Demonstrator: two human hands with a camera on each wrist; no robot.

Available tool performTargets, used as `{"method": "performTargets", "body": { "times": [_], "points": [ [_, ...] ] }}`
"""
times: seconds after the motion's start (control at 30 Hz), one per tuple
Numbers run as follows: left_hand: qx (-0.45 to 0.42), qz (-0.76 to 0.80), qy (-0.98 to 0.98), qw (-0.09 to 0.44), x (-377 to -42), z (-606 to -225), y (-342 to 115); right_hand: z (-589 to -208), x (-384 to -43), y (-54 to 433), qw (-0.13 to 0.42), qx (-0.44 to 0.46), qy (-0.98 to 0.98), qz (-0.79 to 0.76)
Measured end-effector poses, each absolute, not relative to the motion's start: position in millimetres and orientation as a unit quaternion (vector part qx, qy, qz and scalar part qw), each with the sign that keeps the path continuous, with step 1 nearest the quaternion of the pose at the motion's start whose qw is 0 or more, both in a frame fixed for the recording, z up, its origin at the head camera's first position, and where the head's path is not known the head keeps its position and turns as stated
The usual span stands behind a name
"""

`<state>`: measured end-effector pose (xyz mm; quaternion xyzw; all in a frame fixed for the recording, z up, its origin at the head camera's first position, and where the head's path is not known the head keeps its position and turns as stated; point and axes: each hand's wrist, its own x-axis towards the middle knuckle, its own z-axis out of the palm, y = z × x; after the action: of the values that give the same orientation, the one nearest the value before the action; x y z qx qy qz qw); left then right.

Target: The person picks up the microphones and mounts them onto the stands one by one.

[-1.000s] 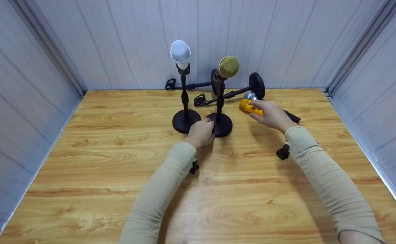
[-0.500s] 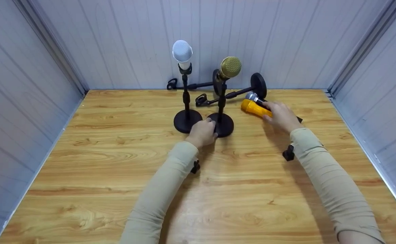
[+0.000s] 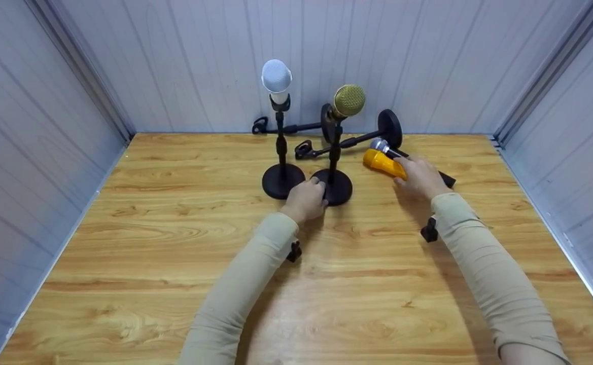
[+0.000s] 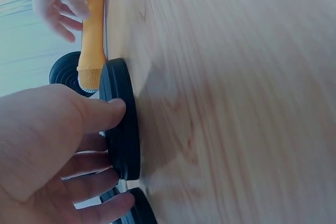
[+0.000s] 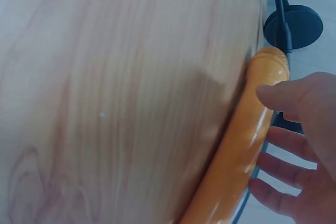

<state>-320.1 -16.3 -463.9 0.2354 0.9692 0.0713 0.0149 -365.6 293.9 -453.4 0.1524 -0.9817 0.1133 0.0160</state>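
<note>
My left hand grips the round black base of a microphone stand, thumb on its near edge in the left wrist view. That stand is upright and carries a gold-headed microphone. Just left of it, a second upright stand bears a white microphone. My right hand is over an orange microphone lying on the table. In the right wrist view the thumb overlaps the orange microphone and the fingers spread loosely along its other side. Behind it lies a black microphone with a silver head, partly hidden by the hand.
Two more black stands lie on their sides by the back wall, one with its base tipped up and its clip to the left, the other stand behind it. Pale panel walls enclose the wooden table at the back and sides.
My right hand has shifted right, from the orange microphone's head down along its body, uncovering more of it. My left hand stays at the base of the gold microphone's stand.
</note>
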Motion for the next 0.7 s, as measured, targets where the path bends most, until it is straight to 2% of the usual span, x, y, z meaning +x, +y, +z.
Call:
{"method": "performTargets", "body": {
  "times": [0.23, 0.47, 0.7],
  "points": [
    [0.217, 0.118, 0.968, 0.048, -309.2, -469.9, -24.6, -461.6, -366.4, 293.8, 0.012, 0.169, -0.982, 0.084],
    [0.213, 0.105, 0.966, 0.104, -299.3, -466.2, -28.7, -459.5, -368.6, 289.6, -0.049, 0.139, -0.987, 0.071],
    [0.201, 0.108, 0.968, 0.106, -299.5, -465.6, -27.4, -459.9, -369.5, 291.1, -0.057, 0.134, -0.987, 0.075]
  ]
}}
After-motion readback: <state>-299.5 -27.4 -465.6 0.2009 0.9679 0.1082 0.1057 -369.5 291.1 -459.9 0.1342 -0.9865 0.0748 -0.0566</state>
